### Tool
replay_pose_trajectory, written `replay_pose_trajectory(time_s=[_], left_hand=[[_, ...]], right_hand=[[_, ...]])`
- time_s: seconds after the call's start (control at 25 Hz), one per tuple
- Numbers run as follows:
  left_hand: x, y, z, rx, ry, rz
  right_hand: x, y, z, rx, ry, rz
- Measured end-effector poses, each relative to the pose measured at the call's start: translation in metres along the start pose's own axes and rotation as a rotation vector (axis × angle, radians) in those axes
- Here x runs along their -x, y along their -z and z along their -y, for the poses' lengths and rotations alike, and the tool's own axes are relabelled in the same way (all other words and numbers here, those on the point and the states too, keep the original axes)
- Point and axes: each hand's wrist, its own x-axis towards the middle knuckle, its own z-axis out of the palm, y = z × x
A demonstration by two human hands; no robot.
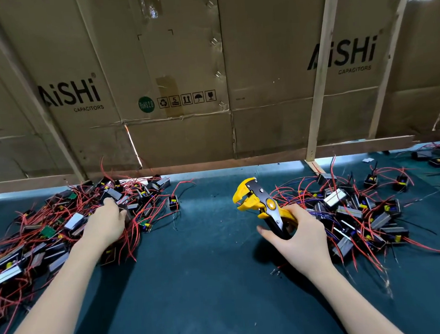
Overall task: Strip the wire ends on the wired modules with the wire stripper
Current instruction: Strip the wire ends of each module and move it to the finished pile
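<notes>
Fetching step, by the look of it. Left hand (106, 220) reaching into the tangled left-hand heap of dark boxy modules with red wires (46, 235), fingers curled onto one dark module (123, 211) at the heap's near edge. Right hand (297, 237) wrapped around the handles of the yellow-and-black wire stripper (263, 205), held above the dark green worktop (197, 288), its grip standing apart, empty. Next, probably: lifting that module clear and feeding a red wire end between the stripper's teeth. Second heap of wired modules (356, 216) at right.

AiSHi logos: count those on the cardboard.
2: one AiSHi logo at left, partly hidden by a wooden slat, another at right. More may lie outside the view.
</notes>
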Motion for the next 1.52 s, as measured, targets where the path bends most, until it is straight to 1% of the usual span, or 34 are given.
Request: replay_pose_trajectory(time_s=[0.12, 0.16, 0.32, 0.4, 0.52, 0.64, 0.68, 0.72, 0.76, 0.84, 0.88, 0.92, 0.96, 1.04, 1.16, 1.24, 1.4, 1.48, 1.52], left_hand=[[0.002, -0.001, 0.007, 0.210, 0.058, -0.003], [0.004, -0.002, 0.010, 0.246, 0.064, -0.016], [0.014, -0.010, 0.015, 0.419, 0.098, -0.161], [0.014, -0.010, 0.017, 0.521, 0.131, -0.191], [0.015, -0.005, 0.010, 0.706, 0.148, -0.173], [0.025, 0.010, -0.017, 1.065, 0.099, -0.129], [0.031, 0.014, -0.029, 1.123, 0.060, -0.126], [0.038, 0.017, -0.039, 1.127, 0.013, -0.108], [0.044, 0.017, -0.050, 1.133, -0.045, -0.056], [0.056, 0.011, -0.074, 1.143, -0.183, 0.158], [0.062, 0.005, -0.084, 1.103, -0.243, 0.272], [0.067, -0.002, -0.093, 1.038, -0.276, 0.345], [0.069, -0.009, -0.099, 0.989, -0.276, 0.376], [0.071, -0.022, -0.099, 0.952, -0.221, 0.389], [0.072, -0.030, -0.086, 0.955, -0.140, 0.449], [0.072, -0.031, -0.075, 0.973, -0.114, 0.409], [0.068, -0.019, -0.062, 1.171, -0.086, 0.351], [0.068, -0.014, -0.060, 1.315, -0.076, 0.402], [0.070, -0.012, -0.061, 1.327, -0.072, 0.456]], right_hand=[[0.000, -0.001, -0.002, -0.015, 0.001, -0.005], [0.000, -0.001, -0.003, -0.021, 0.000, -0.003], [0.001, -0.001, -0.006, -0.014, 0.014, 0.005], [0.000, -0.001, -0.005, -0.015, 0.019, 0.003], [0.000, -0.002, -0.003, -0.009, 0.013, 0.010], [0.001, -0.002, -0.002, -0.005, 0.012, 0.024], [0.001, -0.003, -0.001, -0.022, 0.006, 0.024], [0.001, -0.003, 0.000, -0.053, -0.005, 0.026], [0.001, -0.004, 0.000, -0.093, -0.023, 0.033], [0.003, -0.007, 0.002, -0.199, -0.078, 0.080], [0.003, -0.007, 0.003, -0.260, -0.108, 0.117], [0.004, -0.007, 0.005, -0.310, -0.138, 0.151], [0.004, -0.006, 0.006, -0.339, -0.160, 0.170], [0.003, -0.002, 0.007, -0.337, -0.182, 0.159], [0.000, 0.000, 0.003, -0.312, -0.234, 0.119], [-0.002, -0.001, -0.001, -0.318, -0.271, 0.107], [-0.004, 0.000, -0.003, -0.327, -0.321, 0.079], [-0.005, 0.001, -0.001, -0.335, -0.339, 0.063], [-0.005, 0.002, 0.000, -0.334, -0.345, 0.058]])
